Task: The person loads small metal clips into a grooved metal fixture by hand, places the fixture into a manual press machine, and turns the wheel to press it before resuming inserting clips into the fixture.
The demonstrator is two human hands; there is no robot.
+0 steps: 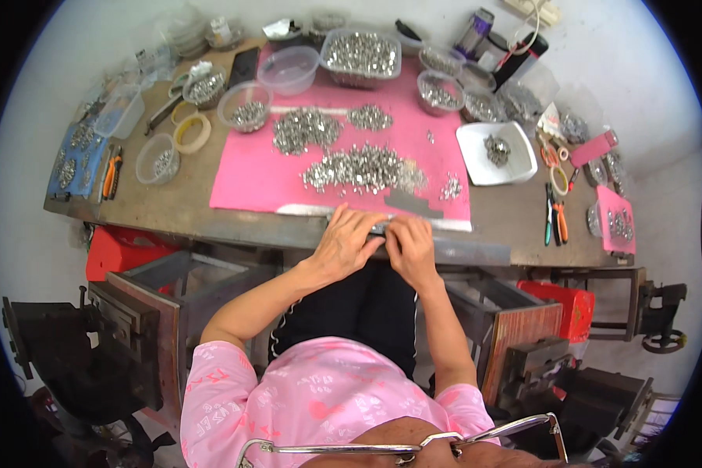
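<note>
At the front edge of the table, my left hand [342, 245] and my right hand [412, 248] meet with their fingertips close together. The fingers of both hands are closed in a pinch; a small greyish piece shows between them, too covered to name. Just beyond lies a pink mat [246, 173]. On it a wide pile of small shiny metal pieces [359, 169] spreads nearest my hands, with two more piles behind it. A little cluster of pieces [451, 187] lies to the right. A flat grey strip [413, 204] rests near the mat's front edge.
A grey metal bar [476, 253] runs along the table's front edge. Plastic tubs of metal pieces, including a large tub [360, 78], line the back. A white dish [476, 173] stands right. Orange-handled pliers [112, 173], tape rolls [193, 134] and red stools [573, 313] flank me.
</note>
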